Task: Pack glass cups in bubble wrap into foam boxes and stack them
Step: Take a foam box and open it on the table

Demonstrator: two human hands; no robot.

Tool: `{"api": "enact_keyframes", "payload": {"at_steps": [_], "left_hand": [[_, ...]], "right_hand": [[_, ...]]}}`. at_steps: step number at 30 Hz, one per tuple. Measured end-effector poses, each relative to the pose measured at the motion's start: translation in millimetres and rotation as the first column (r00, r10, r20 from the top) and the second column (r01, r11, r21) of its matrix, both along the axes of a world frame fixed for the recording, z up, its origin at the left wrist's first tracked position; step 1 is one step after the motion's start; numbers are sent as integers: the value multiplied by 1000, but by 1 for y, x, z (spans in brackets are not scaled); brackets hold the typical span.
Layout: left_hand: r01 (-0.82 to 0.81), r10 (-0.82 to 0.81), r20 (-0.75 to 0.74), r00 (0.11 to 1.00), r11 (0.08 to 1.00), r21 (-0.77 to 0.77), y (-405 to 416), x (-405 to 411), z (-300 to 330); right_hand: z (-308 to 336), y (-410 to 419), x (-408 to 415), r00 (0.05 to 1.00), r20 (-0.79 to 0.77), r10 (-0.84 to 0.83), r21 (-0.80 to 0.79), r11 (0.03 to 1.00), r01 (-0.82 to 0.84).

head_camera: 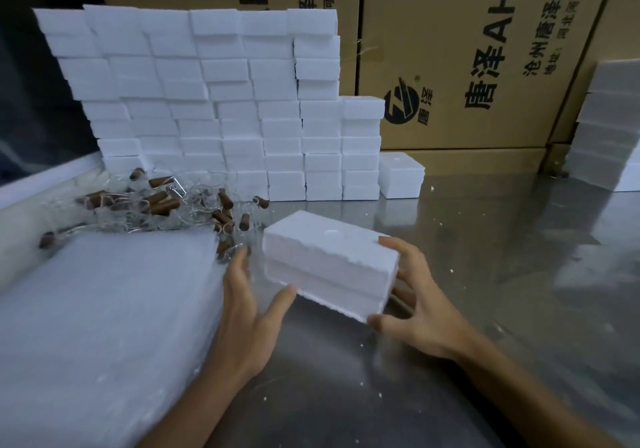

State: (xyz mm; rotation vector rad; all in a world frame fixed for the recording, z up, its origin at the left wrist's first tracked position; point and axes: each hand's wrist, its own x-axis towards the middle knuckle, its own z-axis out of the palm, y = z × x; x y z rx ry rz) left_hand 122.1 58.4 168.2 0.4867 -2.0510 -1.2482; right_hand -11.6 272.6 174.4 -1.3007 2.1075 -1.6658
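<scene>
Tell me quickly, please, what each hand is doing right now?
Left hand: open, thumb touching the closed foam box, fingers straight beside it.
Right hand: fingers and thumb curled round the foam box's right end, holding it.

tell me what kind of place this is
Probably a packing area in a warehouse or small factory. A wall of stacked white foam boxes stands against large printed cardboard cartons, and loose glass cups with brown handles lie piled on a metal worktable.
</scene>
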Motion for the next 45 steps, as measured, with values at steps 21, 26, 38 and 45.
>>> {"api": "enact_keyframes", "payload": {"at_steps": [21, 26, 38, 45], "left_hand": [[45, -47, -81, 996, 999, -22, 8, 11, 6], [158, -139, -131, 982, 976, 149, 5, 14, 6], [349, -333, -105, 937, 888, 301, -3, 11, -3], [155, -161, 5, 987, 955, 252, 2, 7, -2]], "right_hand": [[3, 2, 3, 983, 168, -78, 84, 994, 65], [3, 3, -3, 979, 85, -183, 121, 978, 172], [-9, -4, -2, 975, 118, -188, 53, 982, 183], [-8, -6, 0, 921, 3, -389, 26, 921, 389]]}}
